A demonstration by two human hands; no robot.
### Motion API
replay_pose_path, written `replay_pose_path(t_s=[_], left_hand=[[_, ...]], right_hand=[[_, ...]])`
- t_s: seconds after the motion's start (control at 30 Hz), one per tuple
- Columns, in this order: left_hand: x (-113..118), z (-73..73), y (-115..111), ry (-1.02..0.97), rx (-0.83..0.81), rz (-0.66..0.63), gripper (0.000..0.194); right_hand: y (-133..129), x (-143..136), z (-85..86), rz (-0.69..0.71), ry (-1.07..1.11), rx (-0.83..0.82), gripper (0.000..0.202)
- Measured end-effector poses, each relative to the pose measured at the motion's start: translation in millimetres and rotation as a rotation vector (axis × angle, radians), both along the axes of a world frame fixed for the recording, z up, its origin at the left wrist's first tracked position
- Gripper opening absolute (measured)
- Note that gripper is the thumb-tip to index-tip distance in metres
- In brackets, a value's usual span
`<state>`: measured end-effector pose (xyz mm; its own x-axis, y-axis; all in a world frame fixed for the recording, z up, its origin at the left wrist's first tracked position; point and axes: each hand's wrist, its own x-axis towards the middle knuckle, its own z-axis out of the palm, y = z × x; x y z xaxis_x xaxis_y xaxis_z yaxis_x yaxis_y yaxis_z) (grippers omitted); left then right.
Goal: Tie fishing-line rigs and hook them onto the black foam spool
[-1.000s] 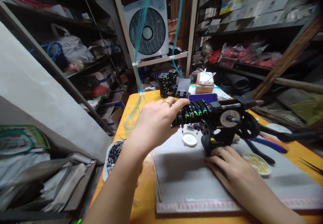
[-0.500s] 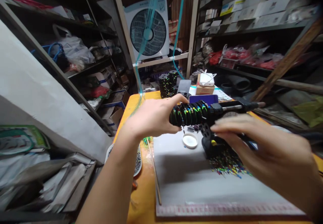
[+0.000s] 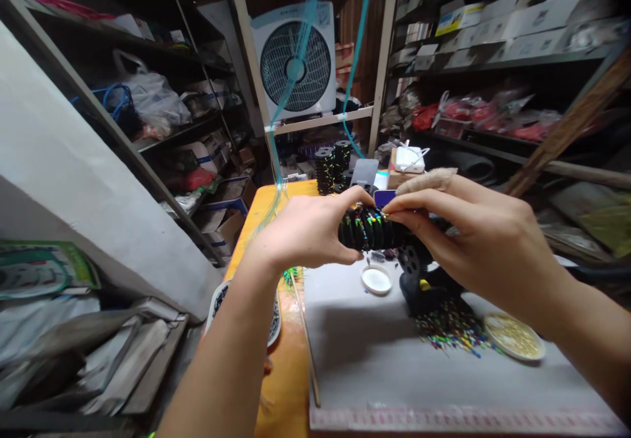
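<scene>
A black ribbed spool (image 3: pixel 367 229) wound with dark cord and dotted with green, yellow and blue bits lies sideways above the grey board (image 3: pixel 355 359). My left hand (image 3: pixel 320 227) is wrapped round its left end, thumb below and fingers above. At the spool's right part, my right hand (image 3: pixel 458 227) pinches with thumb and forefinger; what lies between the fingertips is too small to name. A tan cover sits on one of its fingers. Below are a black holed wheel (image 3: pixel 409 262) and a pile of colourful small pieces (image 3: pixel 451 326).
On the board are a white lid (image 3: pixel 376 279), a dish of gold bits (image 3: pixel 514 337) and a thin stick (image 3: pixel 304 339). A bowl of dark beads (image 3: pixel 274 319) stands left. Behind are upright spools (image 3: pixel 325 170), a white device (image 3: pixel 410 159) and a fan (image 3: pixel 296 63).
My right hand has moved left and up to the spool, uncovering the dish of gold bits. My left hand keeps its hold. The view has shifted slightly.
</scene>
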<state>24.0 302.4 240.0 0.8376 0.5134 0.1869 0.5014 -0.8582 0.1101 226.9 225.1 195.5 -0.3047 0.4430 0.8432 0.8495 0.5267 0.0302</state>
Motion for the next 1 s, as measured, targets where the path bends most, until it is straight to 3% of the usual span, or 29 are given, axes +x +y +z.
replay_pose_path(t_s=[0.67, 1.0], left_hand=[[-0.8, -1.0, -0.3, 0.008, 0.054, -0.005, 0.057], [0.1, -1.6, -0.7, 0.004, 0.033, 0.002, 0.058]], right_hand=[[-0.6, 1.9, 1.8, 0.046, -0.079, -0.082, 0.008], [-3.3, 0.6, -3.5, 0.018, -0.136, -0.004, 0.008]])
